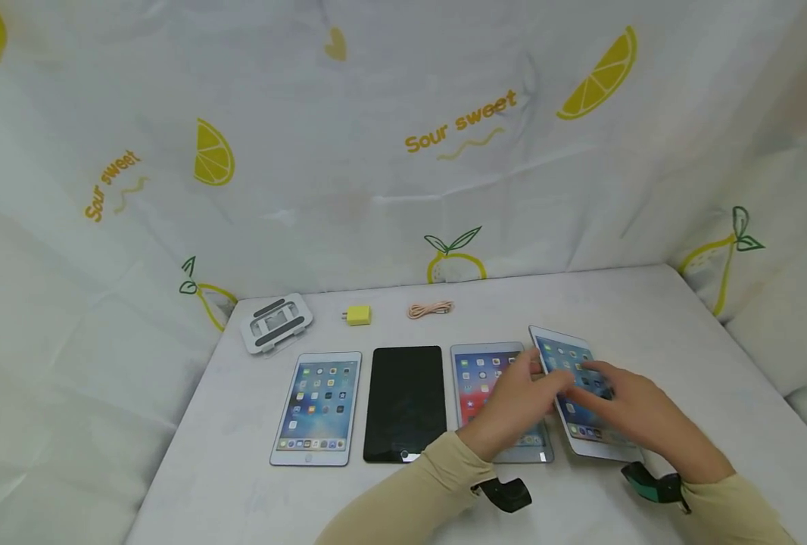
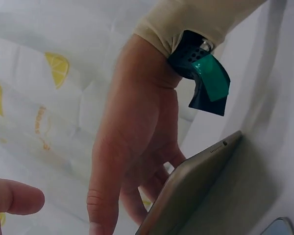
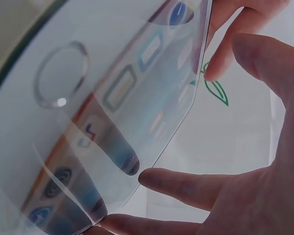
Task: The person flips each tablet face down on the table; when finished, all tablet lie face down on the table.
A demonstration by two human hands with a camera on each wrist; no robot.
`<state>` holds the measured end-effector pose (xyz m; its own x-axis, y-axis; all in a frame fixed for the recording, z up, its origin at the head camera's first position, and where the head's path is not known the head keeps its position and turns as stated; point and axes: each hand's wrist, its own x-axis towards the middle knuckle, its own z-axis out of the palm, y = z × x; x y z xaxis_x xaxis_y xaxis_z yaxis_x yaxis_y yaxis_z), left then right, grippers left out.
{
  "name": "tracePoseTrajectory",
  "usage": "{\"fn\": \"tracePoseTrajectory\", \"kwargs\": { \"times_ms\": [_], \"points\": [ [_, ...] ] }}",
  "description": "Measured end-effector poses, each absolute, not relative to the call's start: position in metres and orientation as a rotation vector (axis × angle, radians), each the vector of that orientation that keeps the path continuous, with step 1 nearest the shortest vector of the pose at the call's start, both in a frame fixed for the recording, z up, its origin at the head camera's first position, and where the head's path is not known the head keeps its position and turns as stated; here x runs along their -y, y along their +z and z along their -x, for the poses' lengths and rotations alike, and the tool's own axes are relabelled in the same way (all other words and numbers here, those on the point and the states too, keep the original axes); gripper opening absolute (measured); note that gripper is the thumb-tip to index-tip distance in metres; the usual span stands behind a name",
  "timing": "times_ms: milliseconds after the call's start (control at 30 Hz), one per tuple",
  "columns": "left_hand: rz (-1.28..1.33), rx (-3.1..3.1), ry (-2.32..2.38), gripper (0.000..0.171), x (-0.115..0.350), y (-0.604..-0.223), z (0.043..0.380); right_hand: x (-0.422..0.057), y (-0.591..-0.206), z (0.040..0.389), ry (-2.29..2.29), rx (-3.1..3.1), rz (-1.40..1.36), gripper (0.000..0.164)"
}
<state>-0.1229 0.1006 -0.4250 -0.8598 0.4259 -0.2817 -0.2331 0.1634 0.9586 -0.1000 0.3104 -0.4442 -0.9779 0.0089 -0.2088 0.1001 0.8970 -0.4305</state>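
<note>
In the head view, right of centre, the left hand (image 1: 515, 397) grips the left edge of a tilted white iPad (image 1: 584, 421); the right hand (image 1: 649, 412) touches its screen with extended fingers. The left wrist view reveals, lower centre, its headphone jack (image 2: 225, 143). The right wrist view shows its home button (image 3: 61, 73), upper left.

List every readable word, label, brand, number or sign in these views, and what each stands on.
"Sour sweet": orange, at the left on the white lemon-print cloth backdrop.
"Sour sweet": orange, right of centre on the same backdrop.
Too small or blurred to read: icon labels on the tilted white-framed rectangular tablet and on two other lit white-framed tablets.
No brand or number is legible.
</note>
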Motion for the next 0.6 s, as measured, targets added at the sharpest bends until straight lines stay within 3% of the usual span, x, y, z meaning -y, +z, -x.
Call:
{"fn": "tracePoseTrajectory", "kwargs": {
  "times_ms": [433,600],
  "points": [
    [-0.168,-1.916,1.78,0.067,-0.091,-0.416,0.129,-0.298,-0.438,0.108,-0.709,-2.761,-0.081,0.102],
    [-0.222,-1.898,1.8,0.047,-0.087,-0.413,0.132,-0.295,-0.434,0.11,-0.716,-2.739,-0.086,0.104]
  ]
}}
